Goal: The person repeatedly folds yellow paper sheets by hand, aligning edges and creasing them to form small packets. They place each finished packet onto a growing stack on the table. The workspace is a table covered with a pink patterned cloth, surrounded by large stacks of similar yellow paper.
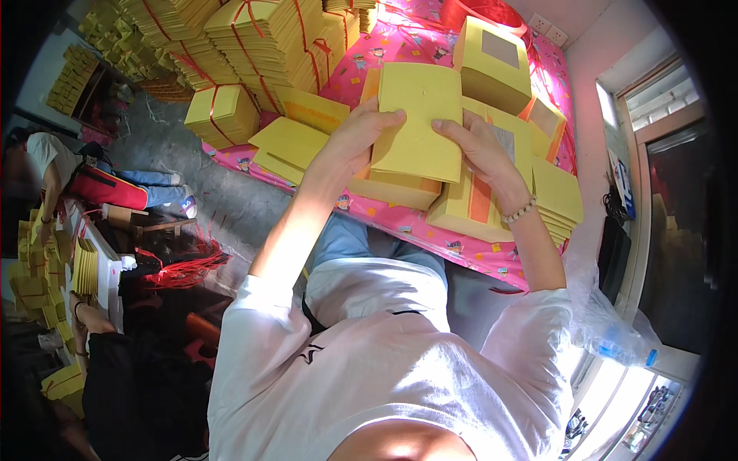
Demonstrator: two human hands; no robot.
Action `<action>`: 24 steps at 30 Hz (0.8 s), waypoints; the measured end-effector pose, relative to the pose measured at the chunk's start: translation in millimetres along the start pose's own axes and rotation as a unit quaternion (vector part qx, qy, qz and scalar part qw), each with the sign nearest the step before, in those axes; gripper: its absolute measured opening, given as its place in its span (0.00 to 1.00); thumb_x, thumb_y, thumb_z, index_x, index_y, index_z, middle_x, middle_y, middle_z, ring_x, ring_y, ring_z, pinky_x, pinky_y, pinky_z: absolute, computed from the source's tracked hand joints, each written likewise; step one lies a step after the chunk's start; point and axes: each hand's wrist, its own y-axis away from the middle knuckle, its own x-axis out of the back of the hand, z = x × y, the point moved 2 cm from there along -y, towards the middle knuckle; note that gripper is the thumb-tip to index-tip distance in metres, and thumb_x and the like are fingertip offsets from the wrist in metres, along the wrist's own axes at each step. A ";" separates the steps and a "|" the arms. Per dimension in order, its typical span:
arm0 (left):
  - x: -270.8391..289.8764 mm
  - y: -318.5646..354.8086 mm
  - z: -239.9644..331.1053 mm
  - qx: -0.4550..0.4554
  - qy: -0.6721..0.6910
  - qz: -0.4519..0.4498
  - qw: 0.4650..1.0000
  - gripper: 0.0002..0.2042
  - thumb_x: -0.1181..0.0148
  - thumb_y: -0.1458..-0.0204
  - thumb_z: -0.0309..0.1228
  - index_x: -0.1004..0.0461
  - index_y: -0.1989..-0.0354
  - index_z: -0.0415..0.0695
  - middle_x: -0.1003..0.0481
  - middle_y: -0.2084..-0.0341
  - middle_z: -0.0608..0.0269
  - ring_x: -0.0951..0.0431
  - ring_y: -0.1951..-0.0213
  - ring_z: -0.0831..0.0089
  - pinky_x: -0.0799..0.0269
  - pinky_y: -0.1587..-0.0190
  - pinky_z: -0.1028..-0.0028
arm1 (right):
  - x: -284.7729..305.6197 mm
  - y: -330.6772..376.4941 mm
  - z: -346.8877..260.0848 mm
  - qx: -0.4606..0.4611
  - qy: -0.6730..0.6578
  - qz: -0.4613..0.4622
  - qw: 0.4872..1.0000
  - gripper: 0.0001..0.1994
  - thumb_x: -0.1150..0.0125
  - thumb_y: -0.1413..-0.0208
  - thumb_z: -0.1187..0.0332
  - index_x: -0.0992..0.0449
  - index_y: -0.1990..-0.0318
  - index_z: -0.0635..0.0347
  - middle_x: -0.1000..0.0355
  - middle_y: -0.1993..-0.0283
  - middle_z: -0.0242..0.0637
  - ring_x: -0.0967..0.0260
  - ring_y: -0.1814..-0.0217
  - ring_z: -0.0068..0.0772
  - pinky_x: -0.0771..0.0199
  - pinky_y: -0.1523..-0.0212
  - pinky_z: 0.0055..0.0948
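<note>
Between my two hands I hold up a stack of yellow paper sheets (419, 123), its broad face toward me. My left hand (363, 132) grips the left edge, with the thumb on the front. From the other side my right hand (478, 146) closes on the right edge, its thumb also on the face; a bead bracelet circles that wrist. Just beneath lie more stacks of yellow paper (396, 190) on a table with a pink patterned cover (384, 217). To the right stands a thick yellow stack (492, 65) with a greyish rectangle on top.
Tall bundles of yellow paper (265, 46) tied with red string rise at the back left. A red basin (486, 11) sits at the far end. On the left, a seated person (54, 165) and another person's arm (92, 316) are near more yellow paper. Red strings (181, 265) lie beside them.
</note>
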 end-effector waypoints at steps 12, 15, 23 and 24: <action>-8.3 6.7 -8.5 -0.058 -0.002 0.038 0.998 0.19 0.50 0.41 0.26 0.38 0.41 0.38 0.29 0.50 0.56 0.27 0.49 0.70 0.29 0.49 0.70 | -4.3 12.1 -5.6 0.065 0.106 0.007 0.992 0.25 0.39 0.44 0.69 0.37 0.40 0.66 0.31 0.46 0.37 0.33 0.45 0.25 0.32 0.45 0.25; -14.7 12.6 -13.4 -0.150 -0.063 0.059 0.985 0.19 0.49 0.40 0.27 0.39 0.41 0.38 0.29 0.50 0.57 0.28 0.49 0.74 0.31 0.48 0.73 | -7.3 17.6 -6.6 0.094 0.110 -0.003 0.989 0.26 0.39 0.44 0.71 0.39 0.39 0.65 0.32 0.45 0.36 0.34 0.45 0.24 0.32 0.45 0.26; -32.3 32.3 -18.1 -0.272 -0.128 0.065 0.951 0.18 0.52 0.39 0.27 0.41 0.42 0.37 0.30 0.50 0.57 0.30 0.49 0.76 0.33 0.48 0.75 | -12.9 32.1 -10.4 0.129 0.111 -0.003 0.985 0.25 0.39 0.44 0.71 0.39 0.40 0.66 0.31 0.45 0.36 0.34 0.45 0.23 0.31 0.46 0.26; -33.9 34.9 -17.6 -0.272 -0.133 0.065 0.951 0.17 0.52 0.39 0.27 0.41 0.42 0.37 0.30 0.51 0.57 0.30 0.49 0.76 0.33 0.48 0.75 | -13.0 32.8 -9.2 0.126 0.109 -0.003 0.986 0.25 0.38 0.44 0.71 0.38 0.41 0.66 0.31 0.46 0.36 0.33 0.46 0.22 0.31 0.46 0.25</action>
